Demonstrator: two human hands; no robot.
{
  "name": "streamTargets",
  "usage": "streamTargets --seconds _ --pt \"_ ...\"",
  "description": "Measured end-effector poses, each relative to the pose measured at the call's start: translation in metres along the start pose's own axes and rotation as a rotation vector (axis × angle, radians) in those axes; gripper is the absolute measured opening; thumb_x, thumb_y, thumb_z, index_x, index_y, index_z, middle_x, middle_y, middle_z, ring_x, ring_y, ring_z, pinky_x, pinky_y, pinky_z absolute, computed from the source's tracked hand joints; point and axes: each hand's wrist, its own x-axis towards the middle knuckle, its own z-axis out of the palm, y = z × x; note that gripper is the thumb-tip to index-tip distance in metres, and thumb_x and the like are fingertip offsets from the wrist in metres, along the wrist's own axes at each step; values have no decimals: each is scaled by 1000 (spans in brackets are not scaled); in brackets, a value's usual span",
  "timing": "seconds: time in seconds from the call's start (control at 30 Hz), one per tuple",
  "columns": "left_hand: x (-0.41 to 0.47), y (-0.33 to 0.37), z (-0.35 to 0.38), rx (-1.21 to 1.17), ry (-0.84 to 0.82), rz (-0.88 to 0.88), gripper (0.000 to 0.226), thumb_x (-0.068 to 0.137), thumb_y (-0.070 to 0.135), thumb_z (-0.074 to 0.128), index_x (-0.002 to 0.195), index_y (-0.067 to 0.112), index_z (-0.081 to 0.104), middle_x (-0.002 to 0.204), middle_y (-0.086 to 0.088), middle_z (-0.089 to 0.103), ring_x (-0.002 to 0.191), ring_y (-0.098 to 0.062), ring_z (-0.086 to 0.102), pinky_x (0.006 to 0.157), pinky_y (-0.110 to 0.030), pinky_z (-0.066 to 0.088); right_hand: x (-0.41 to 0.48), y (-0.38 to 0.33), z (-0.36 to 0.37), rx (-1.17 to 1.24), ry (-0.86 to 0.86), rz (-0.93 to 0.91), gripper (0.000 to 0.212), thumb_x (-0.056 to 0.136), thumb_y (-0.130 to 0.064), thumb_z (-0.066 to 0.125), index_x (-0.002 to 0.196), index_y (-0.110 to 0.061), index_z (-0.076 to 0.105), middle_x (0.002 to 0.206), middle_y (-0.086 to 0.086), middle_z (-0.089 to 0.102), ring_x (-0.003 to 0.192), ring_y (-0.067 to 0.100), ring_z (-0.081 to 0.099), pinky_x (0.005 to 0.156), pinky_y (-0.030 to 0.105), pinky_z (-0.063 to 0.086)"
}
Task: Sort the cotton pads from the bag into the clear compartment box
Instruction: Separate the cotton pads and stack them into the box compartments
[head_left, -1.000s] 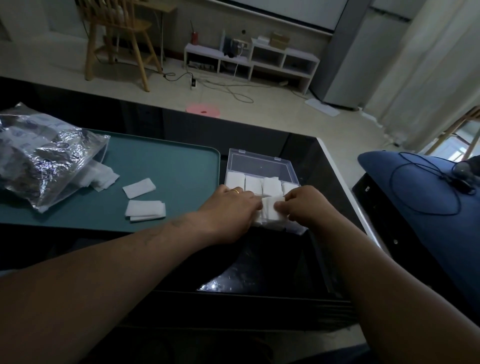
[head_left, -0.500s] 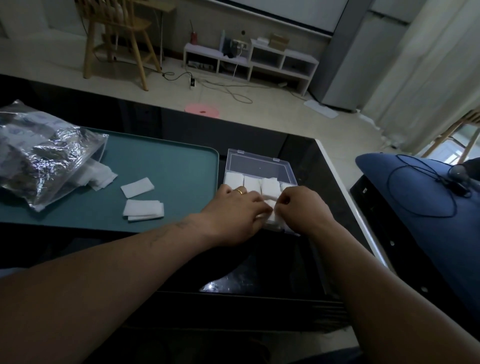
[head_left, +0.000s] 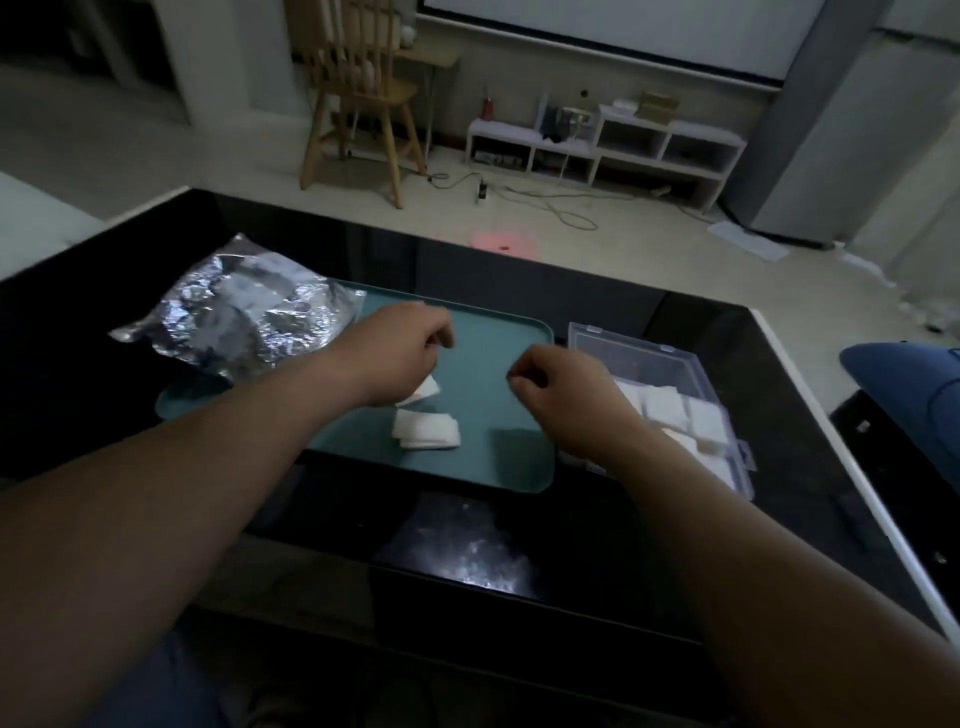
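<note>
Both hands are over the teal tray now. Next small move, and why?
Probably lower the left hand onto the loose cotton pads on the teal tray and pinch one up. Both hands look empty, the left is nearest them, and the compartment box is open.

This is a home living room, dimly lit. Far beyond the left hand (head_left: 402, 353) a wooden spindle-back chair (head_left: 358, 104) stands on a pale tiled floor (head_left: 597, 244). Beyond the right hand (head_left: 561, 387), a low white open shelf unit (head_left: 602, 148) sits against the wall with small household items on top and loose cables (head_left: 540, 200) trailing across the floor in front of it. Above that unit hangs the lower edge of a white projector screen (head_left: 597, 26). Both hands are over a glossy black table (head_left: 519, 545), and a blue cushioned seat (head_left: 904, 374) shows further right of the right hand.
</note>
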Motion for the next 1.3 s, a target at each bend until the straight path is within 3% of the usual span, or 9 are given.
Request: streamTargets --seconds 0.23,0.37,0.57,0.73,0.93,1.0,1.1,1.17,1.3 --pt "-27 -41 3 135 -227 -39 29 92 36 66 118 26 59 117 2 59 109 -19 57 92 -35 46 23 -47 45 -153 -368 -135 43 93 -37 75 132 -23 65 129 1 67 116 24 63 97 34 49" --pt "-23 -41 9 166 -307 -46 32 92 34 62 122 26 54 125 0 55 112 -23 56 98 -44 48 27 -52 59 -274 -399 -133 55 86 -42 80 133 -22 60 128 7 59 116 30 59 94 38 48" --pt "-13 -36 21 130 -213 -69 37 97 34 60 127 15 51 130 -8 47 114 -31 58 82 -35 39 26 -57 62 -327 -444 -106 26 94 -40 69 101 -19 55 109 12 57 109 37 60 76 32 35" --pt "-11 -33 31 216 -175 -47 16 96 31 59 104 19 55 116 -9 50 102 -34 62 77 -37 41 17 -48 49 -196 -404 35 25 103 -32 58 108 -13 44 127 20 63 113 38 60 76 34 35" --pt "-14 -29 38 228 -22 -80 15 94 31 57 88 24 45 104 -4 63 97 -32 62 67 -36 35 19 -36 35 254 -196 287 10 102 -19 54 98 -10 57 96 11 59 87 29 58 71 34 41" --pt "-14 -26 36 -94 -4 -211 16 94 32 59 87 21 51 95 -4 67 89 -33 65 68 -38 46 21 -39 33 644 -162 387 5 99 -9 59 99 -11 63 92 12 63 79 25 61 64 32 47" --pt "-16 -9 28 -993 -64 -407 4 100 9 50 97 9 52 86 -14 69 67 -31 69 64 -39 57 25 -43 31 1101 -159 476 12 102 -9 60 110 -8 68 88 9 68 68 15 62 59 25 46" --pt "-21 1 22 -1289 -115 -438 13 99 4 47 105 4 58 84 -16 68 65 -27 67 64 -37 57 28 -43 35 1174 -179 502 17 102 -14 61 115 -7 70 85 5 69 66 11 59 60 25 41" --pt "-23 7 24 -1529 -260 -421 41 98 16 34 118 2 67 97 -21 70 80 -31 66 78 -42 59 29 -43 40 1045 -187 489 6 98 -15 68 92 -15 68 69 -1 62 54 6 51 59 24 34"
